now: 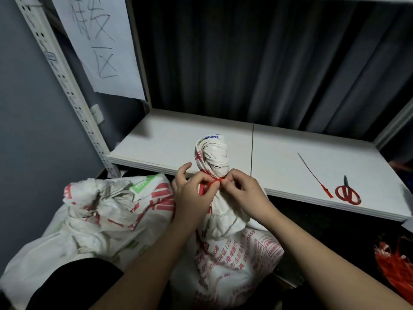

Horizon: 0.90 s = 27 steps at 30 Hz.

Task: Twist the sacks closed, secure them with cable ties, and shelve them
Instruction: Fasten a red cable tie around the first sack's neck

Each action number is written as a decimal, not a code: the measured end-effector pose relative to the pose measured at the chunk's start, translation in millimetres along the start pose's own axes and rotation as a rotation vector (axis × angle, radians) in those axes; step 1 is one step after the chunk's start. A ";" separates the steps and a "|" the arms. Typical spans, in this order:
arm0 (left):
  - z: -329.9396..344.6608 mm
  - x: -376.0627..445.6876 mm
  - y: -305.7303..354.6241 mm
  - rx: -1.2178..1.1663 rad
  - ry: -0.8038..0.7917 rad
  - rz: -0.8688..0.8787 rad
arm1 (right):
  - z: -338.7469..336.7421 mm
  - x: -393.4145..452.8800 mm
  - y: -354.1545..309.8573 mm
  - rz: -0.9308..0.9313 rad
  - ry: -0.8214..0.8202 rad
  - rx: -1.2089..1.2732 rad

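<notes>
- I see both forearms reach in from the near edge, meeting at the twisted neck of the upright printed sack (223, 253), near centre, just in front of the white shelf (178, 142).
- Left hand (192, 195): fingers curled, pinching the red cable tie (214, 181) wrapped round the neck.
- Right hand (243, 191): fingertips pinching the same tie.
- Second sack (93, 209) lies left, its neck untied.
- Spare red tie (315, 175) and red scissors (347, 190) lie on the shelf, right.

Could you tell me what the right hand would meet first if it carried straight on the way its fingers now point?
The right hand points leftward, pinching the red cable tie around the white woven sack's twisted neck. It would probably meet that neck at once, then the left hand.
</notes>
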<state>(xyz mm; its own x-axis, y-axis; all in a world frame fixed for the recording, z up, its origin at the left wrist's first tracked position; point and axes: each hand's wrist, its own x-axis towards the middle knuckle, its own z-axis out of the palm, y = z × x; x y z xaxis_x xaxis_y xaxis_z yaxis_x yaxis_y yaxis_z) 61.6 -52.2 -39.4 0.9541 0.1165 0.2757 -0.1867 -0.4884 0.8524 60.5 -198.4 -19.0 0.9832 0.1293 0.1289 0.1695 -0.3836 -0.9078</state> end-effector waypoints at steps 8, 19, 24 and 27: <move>6.9 13.7 -10.4 -0.247 -0.225 0.101 | 5.6 -4.9 3.0 0.024 0.034 0.096; 5.5 11.3 -14.4 -0.259 -0.183 0.111 | -0.6 -7.8 0.5 0.089 0.025 0.149; 7.9 8.7 -13.6 -0.409 -0.134 -0.021 | 3.9 -11.2 -4.0 0.078 0.082 0.200; 12.1 6.2 -13.6 -0.483 -0.113 -0.123 | 7.3 -11.5 -4.6 0.091 0.109 0.212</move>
<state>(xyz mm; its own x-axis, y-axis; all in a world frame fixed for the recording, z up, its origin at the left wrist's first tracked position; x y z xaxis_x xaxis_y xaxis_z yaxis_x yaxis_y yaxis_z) 72.9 -55.4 -54.7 0.9903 0.0406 0.1332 -0.1326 -0.0188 0.9910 47.9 -191.4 -19.2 0.9972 -0.0005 0.0746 0.0732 -0.1869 -0.9797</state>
